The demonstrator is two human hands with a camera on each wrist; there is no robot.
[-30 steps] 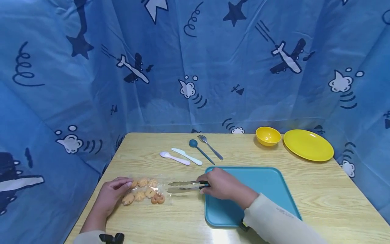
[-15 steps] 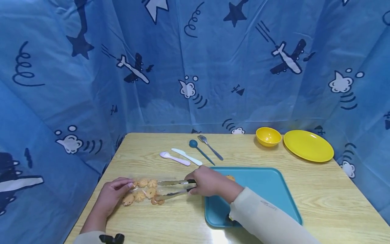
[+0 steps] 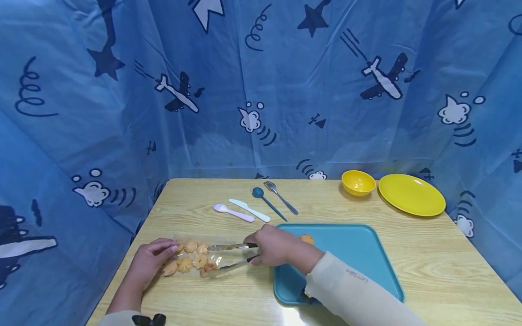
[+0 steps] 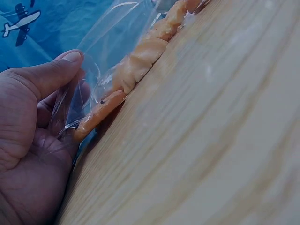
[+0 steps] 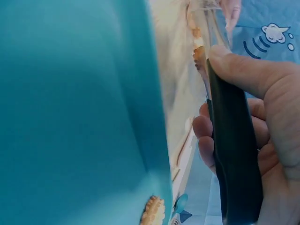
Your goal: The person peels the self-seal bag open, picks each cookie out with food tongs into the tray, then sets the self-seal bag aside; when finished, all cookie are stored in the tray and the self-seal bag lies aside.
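My left hand (image 3: 151,260) pinches the closed-end side of a clear plastic bag (image 4: 101,28) between thumb and fingers. Several cookies (image 3: 185,264) lie inside the bag on the wooden table. My right hand (image 3: 271,246) grips metal tongs (image 3: 232,246) by their black handles (image 5: 234,140). The tongs' two arms are spread apart and their tips reach into the bag, beside the cookies at its right end. In the right wrist view one cookie (image 5: 153,211) rests on the blue tray (image 5: 70,117), partly cut off by the frame. The tips are blurred by the plastic.
Beyond the bag lie a pink spoon (image 3: 233,212), a white knife (image 3: 249,210), a dark teal spoon (image 3: 269,203) and a fork (image 3: 281,198). A yellow bowl (image 3: 358,183) and yellow plate (image 3: 412,194) stand at the back right. A blue curtain (image 3: 261,90) hangs behind.
My right hand has moved left, carrying the tongs further into the bag, and their arms have spread wider. A cookie on the tray has come into view. My left hand stays put.
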